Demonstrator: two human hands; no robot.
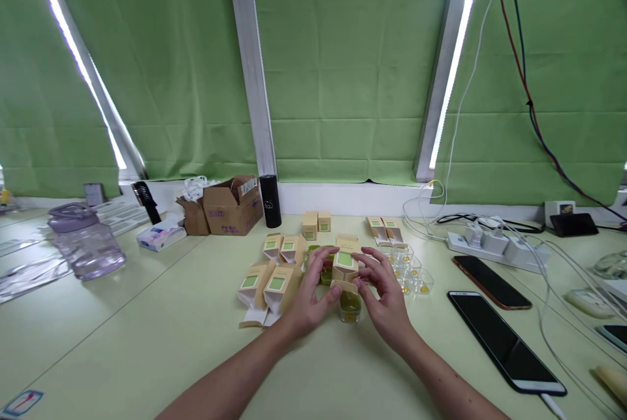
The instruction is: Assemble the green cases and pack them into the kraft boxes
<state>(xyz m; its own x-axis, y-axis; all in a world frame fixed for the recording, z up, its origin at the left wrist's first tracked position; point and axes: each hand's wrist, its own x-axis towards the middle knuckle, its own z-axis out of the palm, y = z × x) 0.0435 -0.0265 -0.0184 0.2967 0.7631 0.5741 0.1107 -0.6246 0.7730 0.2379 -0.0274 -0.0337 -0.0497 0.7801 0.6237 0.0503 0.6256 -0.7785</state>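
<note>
An office-style workroom used for packing small goods. A long pale green desk [147, 315] runs wall to wall under windows covered by green blinds [343, 67], with daylight showing at the slits. At 12 o'clock, small tan cartons [277, 283] with green labels lie in rows, and clear cups [411, 273] sit just beside them at 1 o'clock. At 11 o'clock stand open cardboard boxes [232, 204] and a black flask [270, 200]. At 2 o'clock a power strip [490, 247] holds chargers, with white cables trailing to phones [504, 341] lying on the desk. Red and blue wires [524, 80] hang down the blind. At 9 o'clock rests a clear water jug [85, 240].
</note>
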